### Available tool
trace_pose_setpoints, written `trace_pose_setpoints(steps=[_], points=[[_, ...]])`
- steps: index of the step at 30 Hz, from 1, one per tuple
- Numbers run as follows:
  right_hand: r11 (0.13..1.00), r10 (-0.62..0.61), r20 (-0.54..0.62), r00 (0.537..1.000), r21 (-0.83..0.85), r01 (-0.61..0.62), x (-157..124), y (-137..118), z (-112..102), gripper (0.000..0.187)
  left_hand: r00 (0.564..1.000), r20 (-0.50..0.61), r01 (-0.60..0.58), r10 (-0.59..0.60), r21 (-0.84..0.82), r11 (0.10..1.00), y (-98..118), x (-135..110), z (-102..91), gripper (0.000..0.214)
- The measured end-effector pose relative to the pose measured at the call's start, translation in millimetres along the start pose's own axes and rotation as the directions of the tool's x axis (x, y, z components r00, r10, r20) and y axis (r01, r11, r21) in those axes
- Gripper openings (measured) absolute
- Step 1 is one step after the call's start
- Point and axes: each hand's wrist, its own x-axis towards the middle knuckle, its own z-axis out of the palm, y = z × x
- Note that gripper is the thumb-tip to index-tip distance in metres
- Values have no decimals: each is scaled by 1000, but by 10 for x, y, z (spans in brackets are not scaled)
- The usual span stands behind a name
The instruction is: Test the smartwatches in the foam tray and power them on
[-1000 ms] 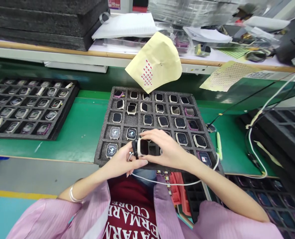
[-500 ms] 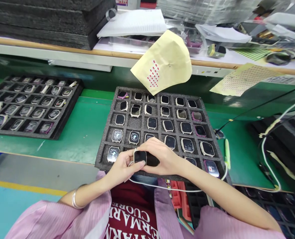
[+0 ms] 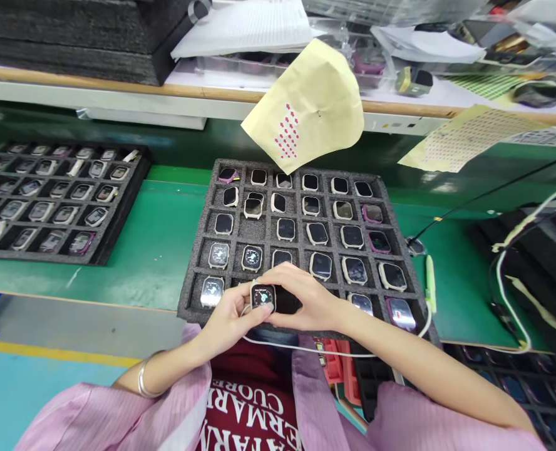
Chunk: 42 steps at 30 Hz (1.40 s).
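Note:
A smartwatch (image 3: pixel 263 296) without a strap is held above the near edge of a dark foam tray (image 3: pixel 252 233). Its screen is lit with a watch face. My left hand (image 3: pixel 228 318) grips it from the left, the thumb lying on the lower screen. Curved over its top and right side, my right hand (image 3: pixel 308 300) closes on the same watch, fingertips at its edges. A white cable (image 3: pixel 306 351) runs up to my left hand; its end is hidden there. Several more watches sit in the tray's compartments, a few with lit screens, such as the watch (image 3: pixel 252 257) just behind my hands.
Left on the green bench stands another foam tray (image 3: pixel 102 241) of watches. A shelf edge (image 3: pixel 203 93) crosses behind, with a yellow sheet (image 3: pixel 306 113) hanging from it. A green pen-like stick (image 3: pixel 430 285) lies right. Black trays (image 3: pixel 517 382) stand lower right.
The held watch's screen has gone from dark to a lit watch face. Both hands keep nearly the same hold, and the view has shifted slightly.

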Motion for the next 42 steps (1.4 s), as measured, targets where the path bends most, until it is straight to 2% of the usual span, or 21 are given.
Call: trace_pose_setpoints(steps=[10,22,37,42], points=[[999,35,19,999,-28,-35,-19,-25,-9,38,1000,-22,16,-14,61,998,53,-10,18,23],[999,-15,-25,1000,-52,14,-48,-15,21,37,1000,-16,-15,17,77,997,21,-4,12,22],[986,-61,-15,998,-156,58,-94,-27,39,35,999,-16,-25,27,148,989,33,-16,25,27],[998,-3,-40,999,-70,0,-106,-71,-98,39,999,-12,34,-33,166,986,42,-27,33,29]])
